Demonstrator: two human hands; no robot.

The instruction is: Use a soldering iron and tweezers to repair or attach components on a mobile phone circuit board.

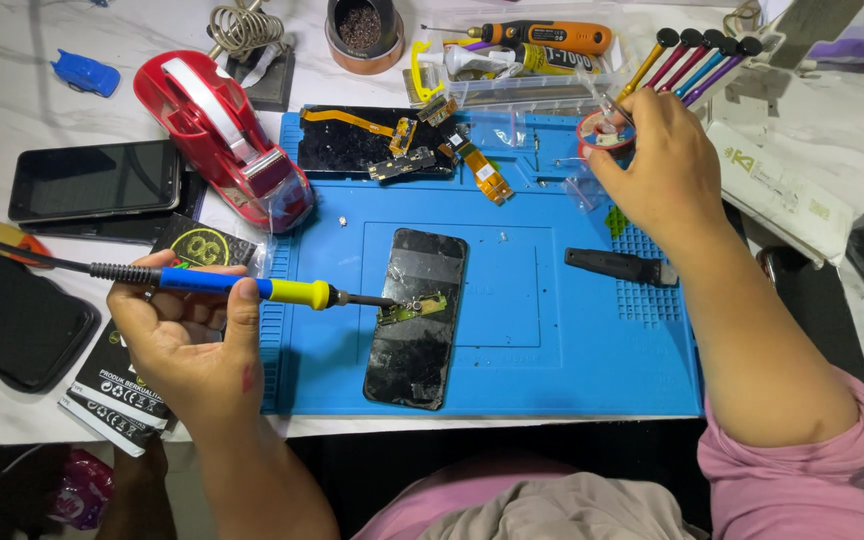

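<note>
Left hand [187,335] closed in a pen-like grip around a soldering iron [242,287], blue and yellow handle, black cord running off to the left edge. Iron lies nearly level, tip pointing right and resting on or just over a small green circuit board [414,308] (contact itself too fine to confirm). That board sits on top of a black phone [418,320], which lies face or back up, slightly tilted, near the middle of a blue work mat [532,340].

Right hand [657,165] is at the mat's upper right corner, fingers curled over a small red spool [600,133] and gripping it; thin metal tweezers [612,108] show just above the spool, seemingly held in the same hand. The two hands are well apart.

On the mat: a black-handled tool [620,266] lying to the right of the phone; an opened phone body [372,143] with orange flex cables at the upper edge, and another flex strip [484,172] just beside it.

Off the mat, left: a red tape dispenser [222,135], a dark phone [94,181] lying flat, a black case [12,315], printed black packets [127,385] under the left wrist. Along the back: a coil-spring iron stand [245,30], a round tin [364,32], an orange electric screwdriver [542,36], a fan of coloured screwdrivers [697,55].
</note>
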